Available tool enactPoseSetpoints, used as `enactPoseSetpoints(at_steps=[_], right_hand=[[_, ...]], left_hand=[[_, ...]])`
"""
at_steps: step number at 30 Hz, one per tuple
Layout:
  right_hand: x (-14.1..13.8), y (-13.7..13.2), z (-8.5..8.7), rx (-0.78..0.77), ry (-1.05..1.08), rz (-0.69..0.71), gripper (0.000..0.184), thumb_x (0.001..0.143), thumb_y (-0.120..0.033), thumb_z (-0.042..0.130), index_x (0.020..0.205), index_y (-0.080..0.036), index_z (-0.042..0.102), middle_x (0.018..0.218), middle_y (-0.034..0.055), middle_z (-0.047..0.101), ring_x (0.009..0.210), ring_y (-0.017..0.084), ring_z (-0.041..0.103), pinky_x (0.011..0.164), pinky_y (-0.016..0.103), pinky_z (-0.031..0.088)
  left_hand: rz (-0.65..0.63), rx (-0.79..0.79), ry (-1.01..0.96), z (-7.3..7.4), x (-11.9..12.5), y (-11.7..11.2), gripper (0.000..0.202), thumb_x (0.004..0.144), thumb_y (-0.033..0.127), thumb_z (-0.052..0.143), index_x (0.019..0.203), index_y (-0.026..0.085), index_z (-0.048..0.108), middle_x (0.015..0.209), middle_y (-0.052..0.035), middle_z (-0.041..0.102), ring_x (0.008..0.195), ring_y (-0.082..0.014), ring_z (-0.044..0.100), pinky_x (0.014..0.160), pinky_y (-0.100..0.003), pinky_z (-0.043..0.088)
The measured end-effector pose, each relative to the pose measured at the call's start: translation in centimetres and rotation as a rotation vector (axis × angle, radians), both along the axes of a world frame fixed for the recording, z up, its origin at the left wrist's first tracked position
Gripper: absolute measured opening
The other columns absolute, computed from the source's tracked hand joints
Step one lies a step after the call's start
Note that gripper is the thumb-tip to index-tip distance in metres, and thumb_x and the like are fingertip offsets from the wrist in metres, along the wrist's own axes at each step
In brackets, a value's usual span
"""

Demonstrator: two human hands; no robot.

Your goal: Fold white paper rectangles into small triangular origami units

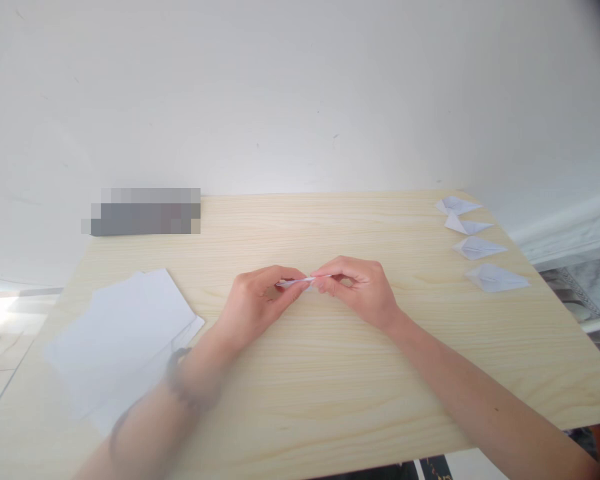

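Observation:
Both hands meet over the middle of a light wooden table (pixel 330 387). My left hand (pixel 260 303) and my right hand (pixel 360 290) each pinch one end of a small folded white paper piece (pixel 300 282), held just above the tabletop. The fingers of both hands are closed on it, and most of the paper is hidden between the fingertips. A dark band sits on my left wrist.
A stack of white paper sheets (pixel 125 333) lies at the left of the table. Several folded white paper shapes (pixel 480 248) lie in a row along the right edge. A blurred grey object (pixel 145 212) rests at the back left against the white wall.

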State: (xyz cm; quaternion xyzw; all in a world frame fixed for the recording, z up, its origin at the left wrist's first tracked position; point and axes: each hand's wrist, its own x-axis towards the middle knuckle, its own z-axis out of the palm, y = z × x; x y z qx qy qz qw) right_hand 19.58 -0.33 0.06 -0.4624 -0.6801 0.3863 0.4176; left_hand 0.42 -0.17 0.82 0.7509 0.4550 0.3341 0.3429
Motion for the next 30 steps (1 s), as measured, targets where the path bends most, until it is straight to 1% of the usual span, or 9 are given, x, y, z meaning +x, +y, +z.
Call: enactPoseSetpoints(at_steps=[4, 7, 11, 16, 20, 22, 25, 28, 30], right_hand=[[-0.28, -0.16, 0.10, 0.069, -0.067, 0.014, 0.012, 0.081, -0.027, 0.060, 0.076, -0.020, 0.068, 0.067, 0.0001, 0.064, 0.055, 0.009, 0.053, 0.048, 0.022, 0.039], [-0.40, -0.13, 0.13, 0.138, -0.112, 0.051, 0.013, 0.083, -0.024, 0.056, 0.077, -0.019, 0.066, 0.069, 0.0002, 0.064, 0.058, 0.008, 0.052, 0.051, 0.022, 0.039], [-0.28, -0.05, 0.03, 0.186, -0.143, 0.064, 0.013, 0.084, -0.023, 0.054, 0.077, -0.018, 0.064, 0.071, 0.0007, 0.063, 0.059, 0.008, 0.052, 0.051, 0.022, 0.038], [0.05, -0.11, 0.04, 0.168, -0.163, 0.094, 0.010, 0.083, -0.025, 0.054, 0.081, -0.019, 0.062, 0.075, 0.0015, 0.062, 0.059, 0.008, 0.051, 0.048, 0.021, 0.038], [0.30, 0.03, 0.08, 0.114, -0.153, 0.021, 0.012, 0.081, -0.028, 0.057, 0.076, -0.018, 0.063, 0.072, 0.0011, 0.062, 0.058, 0.008, 0.052, 0.047, 0.021, 0.039], [0.36, 0.14, 0.04, 0.068, -0.130, 0.013, 0.014, 0.082, -0.029, 0.057, 0.075, -0.018, 0.064, 0.070, 0.0011, 0.063, 0.059, 0.009, 0.055, 0.048, 0.021, 0.041], [0.32, 0.26, -0.01, 0.012, -0.081, 0.028, 0.016, 0.083, -0.029, 0.056, 0.075, -0.018, 0.065, 0.067, 0.0012, 0.063, 0.059, 0.010, 0.058, 0.052, 0.022, 0.045], [0.24, 0.36, 0.03, -0.014, -0.032, 0.028, 0.016, 0.082, -0.030, 0.057, 0.076, -0.018, 0.065, 0.067, 0.0012, 0.063, 0.058, 0.010, 0.059, 0.053, 0.023, 0.047], [0.29, 0.45, 0.07, -0.028, -0.004, 0.013, 0.017, 0.082, -0.030, 0.057, 0.075, -0.017, 0.065, 0.066, 0.0009, 0.063, 0.057, 0.010, 0.058, 0.053, 0.022, 0.047]], left_hand=[[-0.039, 0.026, 0.020, 0.28, 0.00, -0.14, 0.013, 0.084, 0.025, 0.053, 0.082, 0.017, 0.064, 0.081, -0.0018, 0.067, 0.072, -0.0116, 0.061, 0.061, -0.017, 0.049], [-0.039, 0.026, 0.037, 0.44, -0.02, -0.22, 0.013, 0.083, 0.025, 0.054, 0.081, 0.017, 0.063, 0.079, -0.0022, 0.066, 0.071, -0.0122, 0.060, 0.059, -0.018, 0.049], [-0.037, -0.011, 0.017, 0.36, 0.04, -0.17, 0.014, 0.084, 0.026, 0.053, 0.082, 0.018, 0.064, 0.081, -0.0024, 0.067, 0.074, -0.0125, 0.061, 0.062, -0.018, 0.049], [-0.042, 0.009, 0.035, 0.14, -0.07, 0.00, 0.014, 0.083, 0.029, 0.054, 0.081, 0.018, 0.063, 0.079, -0.0019, 0.066, 0.070, -0.0121, 0.060, 0.061, -0.018, 0.048], [-0.032, 0.017, 0.040, 0.39, -0.24, 0.08, 0.016, 0.084, 0.030, 0.053, 0.081, 0.018, 0.063, 0.080, -0.0021, 0.066, 0.071, -0.0124, 0.060, 0.061, -0.018, 0.047], [-0.020, 0.007, 0.032, 0.56, -0.25, 0.14, 0.017, 0.084, 0.030, 0.053, 0.080, 0.017, 0.064, 0.080, -0.0021, 0.067, 0.072, -0.0126, 0.060, 0.061, -0.018, 0.047], [0.007, -0.042, -0.001, 0.55, -0.24, 0.28, 0.019, 0.083, 0.032, 0.055, 0.079, 0.017, 0.066, 0.081, -0.0024, 0.068, 0.074, -0.0139, 0.061, 0.062, -0.019, 0.048], [0.068, -0.129, -0.055, 0.14, -0.28, 0.47, 0.022, 0.081, 0.037, 0.058, 0.080, 0.018, 0.068, 0.082, -0.0027, 0.070, 0.074, -0.0155, 0.062, 0.063, -0.021, 0.049], [0.118, -0.199, -0.082, -0.22, -0.36, 0.63, 0.025, 0.079, 0.041, 0.060, 0.084, 0.018, 0.069, 0.080, -0.0027, 0.071, 0.072, -0.0157, 0.063, 0.061, -0.022, 0.048]])
